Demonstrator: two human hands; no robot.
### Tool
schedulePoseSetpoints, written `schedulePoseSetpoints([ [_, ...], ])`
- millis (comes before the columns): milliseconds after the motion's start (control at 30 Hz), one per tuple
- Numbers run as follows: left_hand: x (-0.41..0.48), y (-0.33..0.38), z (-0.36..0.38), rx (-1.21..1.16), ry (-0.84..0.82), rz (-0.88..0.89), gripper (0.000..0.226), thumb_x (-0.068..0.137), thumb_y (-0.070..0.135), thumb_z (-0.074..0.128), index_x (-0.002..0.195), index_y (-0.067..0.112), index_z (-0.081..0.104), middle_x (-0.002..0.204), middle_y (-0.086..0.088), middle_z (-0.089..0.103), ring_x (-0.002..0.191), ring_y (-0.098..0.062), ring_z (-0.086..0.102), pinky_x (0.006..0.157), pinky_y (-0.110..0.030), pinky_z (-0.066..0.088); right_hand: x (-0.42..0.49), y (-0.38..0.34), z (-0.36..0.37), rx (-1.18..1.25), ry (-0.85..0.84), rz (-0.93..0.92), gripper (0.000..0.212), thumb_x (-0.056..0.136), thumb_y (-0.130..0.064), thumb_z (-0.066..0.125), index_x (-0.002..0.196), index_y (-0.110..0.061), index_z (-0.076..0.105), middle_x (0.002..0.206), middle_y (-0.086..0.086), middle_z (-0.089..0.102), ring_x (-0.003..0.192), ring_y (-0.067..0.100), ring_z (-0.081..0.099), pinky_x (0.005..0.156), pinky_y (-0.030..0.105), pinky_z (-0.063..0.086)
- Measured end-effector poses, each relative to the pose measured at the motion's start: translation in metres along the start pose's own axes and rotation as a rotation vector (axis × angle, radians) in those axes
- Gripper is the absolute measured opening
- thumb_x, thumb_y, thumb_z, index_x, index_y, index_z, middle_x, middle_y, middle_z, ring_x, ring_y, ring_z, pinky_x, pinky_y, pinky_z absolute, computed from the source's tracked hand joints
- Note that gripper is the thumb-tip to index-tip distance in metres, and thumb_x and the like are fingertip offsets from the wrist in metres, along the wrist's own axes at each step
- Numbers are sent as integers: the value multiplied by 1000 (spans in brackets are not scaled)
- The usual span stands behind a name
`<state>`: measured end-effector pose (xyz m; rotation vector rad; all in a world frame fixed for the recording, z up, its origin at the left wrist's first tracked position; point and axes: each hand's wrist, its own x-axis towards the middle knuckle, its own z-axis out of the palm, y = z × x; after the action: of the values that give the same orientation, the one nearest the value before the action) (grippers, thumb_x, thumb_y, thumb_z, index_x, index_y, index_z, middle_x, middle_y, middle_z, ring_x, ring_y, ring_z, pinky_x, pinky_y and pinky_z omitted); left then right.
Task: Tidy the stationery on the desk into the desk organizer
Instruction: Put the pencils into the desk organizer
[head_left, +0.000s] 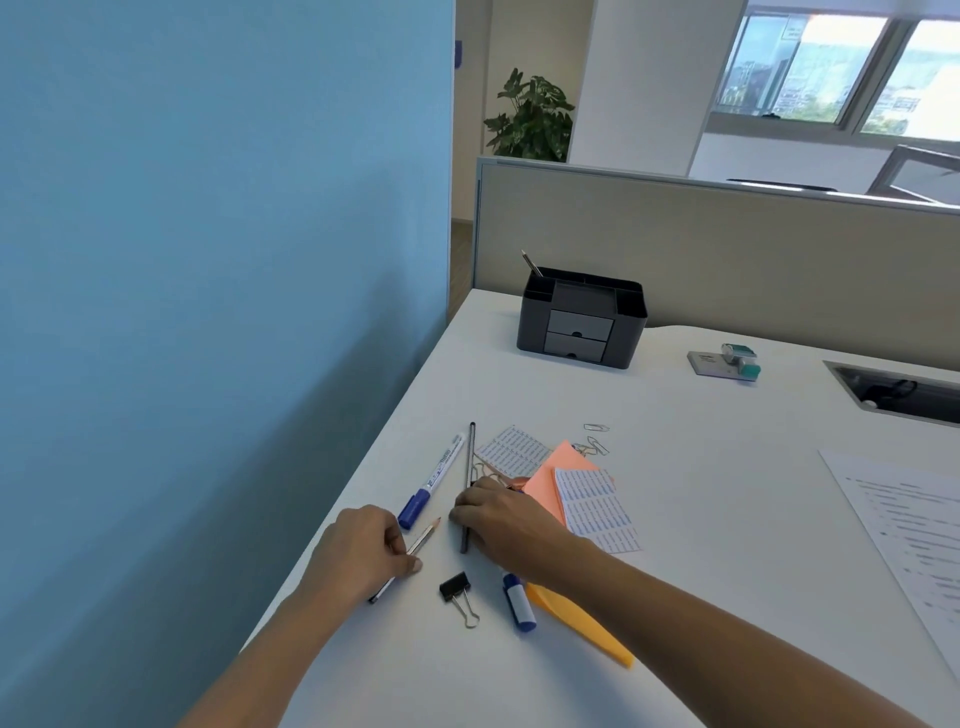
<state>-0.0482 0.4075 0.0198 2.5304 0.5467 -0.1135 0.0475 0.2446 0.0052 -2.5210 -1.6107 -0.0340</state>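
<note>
Gathering the long writing tools looks to be the step in hand, seen from the one head view: the left hand (363, 545) pinches a sharpened pencil (423, 538) near its middle, thumb and fingertips closed on the shaft while it lies low against the white desk (701, 519), tip pointing up and right. The right hand (496, 512) lies over a dark grey pencil or pen (471, 457) — its fingers curl down onto the shaft, but whether they have truly closed on it cannot be told. Between the two hands lies a blue-capped marker (434, 480), untouched. Near the front edge sit a black binder clip (456, 590), a small blue-and-white tube that may be a glue stick or correction pen (518, 603), and an orange plastic letter opener (582, 626). Printed label sheets (597, 506) and an orange sticky-note pad (550, 478) lie just right of the right hand, with loose paper clips (595, 441) beyond. The dark grey desk organizer (582, 319) stands well apart at the far side of the desk, one pencil already upright in its back left compartment. The next move likely calls for lifting both sticks clear and carrying them across to that tall compartment — upright, points kept off the rim.
</note>
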Motion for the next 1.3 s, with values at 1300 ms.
schedulePoseSetpoints([
  [1300, 3, 46, 17, -679, 282, 301, 19, 79, 1, 67, 93, 14, 70, 84, 14, 64, 76, 16, 57, 65, 1, 42, -14, -29, -71, 844, 608, 488, 12, 91, -11, 55, 103, -12, 59, 92, -10, 63, 87, 2, 60, 76, 2, 43],
])
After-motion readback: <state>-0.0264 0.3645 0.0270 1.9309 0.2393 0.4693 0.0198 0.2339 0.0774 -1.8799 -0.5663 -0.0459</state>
